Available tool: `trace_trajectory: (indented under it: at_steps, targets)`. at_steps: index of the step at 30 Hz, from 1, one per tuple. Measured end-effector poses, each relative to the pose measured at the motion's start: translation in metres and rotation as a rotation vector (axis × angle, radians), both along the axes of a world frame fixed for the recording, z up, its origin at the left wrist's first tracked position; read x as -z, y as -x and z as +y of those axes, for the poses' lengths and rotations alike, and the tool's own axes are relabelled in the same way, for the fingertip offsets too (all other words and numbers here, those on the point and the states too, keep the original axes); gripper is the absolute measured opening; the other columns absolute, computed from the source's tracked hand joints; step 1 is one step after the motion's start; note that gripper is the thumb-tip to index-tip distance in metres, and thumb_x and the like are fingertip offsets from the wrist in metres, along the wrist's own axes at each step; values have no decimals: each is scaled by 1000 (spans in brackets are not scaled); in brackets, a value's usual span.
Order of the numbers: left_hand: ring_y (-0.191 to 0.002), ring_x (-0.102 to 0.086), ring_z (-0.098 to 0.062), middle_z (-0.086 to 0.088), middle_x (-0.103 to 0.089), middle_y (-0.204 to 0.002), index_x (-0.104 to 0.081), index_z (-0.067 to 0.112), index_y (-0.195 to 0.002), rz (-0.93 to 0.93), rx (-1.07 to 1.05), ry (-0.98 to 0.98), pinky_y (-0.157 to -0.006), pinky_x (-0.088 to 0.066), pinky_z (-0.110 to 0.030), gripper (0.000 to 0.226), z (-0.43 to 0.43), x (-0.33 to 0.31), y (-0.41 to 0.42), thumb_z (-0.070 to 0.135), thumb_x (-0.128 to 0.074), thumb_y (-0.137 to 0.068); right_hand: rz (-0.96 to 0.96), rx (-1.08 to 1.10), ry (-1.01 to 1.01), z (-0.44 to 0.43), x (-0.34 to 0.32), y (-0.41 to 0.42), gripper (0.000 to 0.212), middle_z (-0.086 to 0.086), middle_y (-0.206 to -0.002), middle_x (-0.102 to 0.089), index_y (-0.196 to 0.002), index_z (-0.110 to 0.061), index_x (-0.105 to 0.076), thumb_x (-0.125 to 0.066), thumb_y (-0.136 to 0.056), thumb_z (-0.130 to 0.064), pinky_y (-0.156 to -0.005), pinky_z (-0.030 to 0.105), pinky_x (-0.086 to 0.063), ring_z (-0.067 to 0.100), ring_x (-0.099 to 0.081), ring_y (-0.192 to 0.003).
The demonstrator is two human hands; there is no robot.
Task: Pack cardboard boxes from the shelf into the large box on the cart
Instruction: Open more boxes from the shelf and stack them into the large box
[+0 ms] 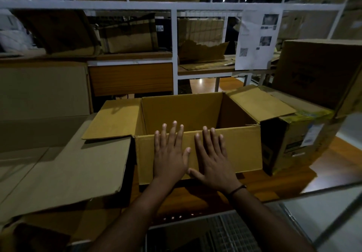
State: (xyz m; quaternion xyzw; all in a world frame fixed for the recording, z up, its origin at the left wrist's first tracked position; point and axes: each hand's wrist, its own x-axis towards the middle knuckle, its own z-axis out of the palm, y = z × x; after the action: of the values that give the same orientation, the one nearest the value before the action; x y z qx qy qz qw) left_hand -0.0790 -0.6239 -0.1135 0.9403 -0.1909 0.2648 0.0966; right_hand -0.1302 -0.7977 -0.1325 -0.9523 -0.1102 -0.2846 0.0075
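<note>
An open brown cardboard box stands in front of me on a wooden shelf board, its flaps folded outward to the left and right, its inside empty as far as I can see. My left hand lies flat with straight, spread fingers against the box's near wall. My right hand lies flat beside it on the same wall, a dark band on its wrist. Neither hand grips anything.
A large flattened cardboard sheet lies to the left. A printed box and a bigger box stand to the right. White shelf frames hold more boxes behind. A metal grid surface shows below my arms.
</note>
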Motion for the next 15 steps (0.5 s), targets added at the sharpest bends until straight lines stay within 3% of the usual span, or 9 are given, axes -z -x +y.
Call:
trace_trajectory:
  at_steps: [5,10,15]
  targets:
    - [-157,17,-29,-2,8,-172,-2,24,-165,119,14,-33,-125,13,-49,76,2,-18,7,57,-33,-104,107,14,107,3,-5,11,137,25,-169,12,-163,-5,-3,-52,-72,-95,-122,70,-8,45,13,-155]
    - [-158,13,-29,0,5,-173,-1,25,-165,231,35,-70,-126,9,-50,74,4,-40,13,57,-31,-106,172,63,144,3,-10,11,136,23,-168,17,-163,-6,1,-61,-72,-85,-120,70,-15,45,16,-154]
    - [-158,13,-28,1,7,-173,2,25,-165,270,68,-109,-127,9,-50,76,10,-45,12,58,-31,-105,179,42,128,3,-13,12,135,20,-168,21,-164,-9,4,-61,-72,-84,-121,66,-5,43,20,-154]
